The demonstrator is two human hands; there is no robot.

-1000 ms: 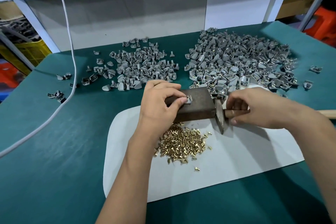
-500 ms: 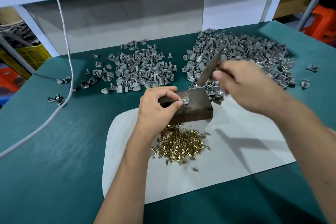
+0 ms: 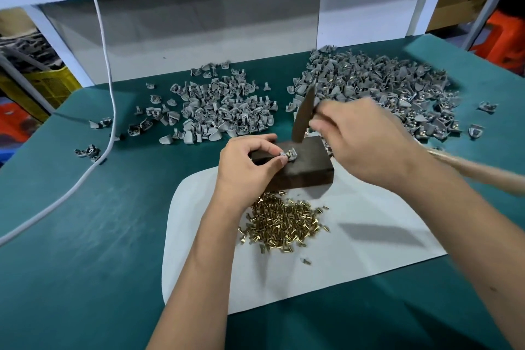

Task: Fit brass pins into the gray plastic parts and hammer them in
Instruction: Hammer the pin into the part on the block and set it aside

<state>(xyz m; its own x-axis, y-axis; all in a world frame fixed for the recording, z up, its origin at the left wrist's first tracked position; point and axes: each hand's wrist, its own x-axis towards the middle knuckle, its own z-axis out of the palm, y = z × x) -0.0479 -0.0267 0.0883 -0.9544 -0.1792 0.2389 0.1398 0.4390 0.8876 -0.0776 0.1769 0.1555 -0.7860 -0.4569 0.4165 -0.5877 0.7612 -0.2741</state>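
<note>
item: gray plastic part with brass pin, on dark block, pinched by left hand. right hand grips hammer; its head, blurred, seemingly poised just above and behind the part, long axis near upright.

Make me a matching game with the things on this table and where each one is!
Things:
1. hammer
2. brass pins
3. dark block
4. white cable

Places:
A. heaped on the white sheet
B. under the gray part pinched by the left hand
C. lying across the table's left side
D. gripped in the right hand

Pairs: 1-D, 2-A, 3-B, 4-C
</note>
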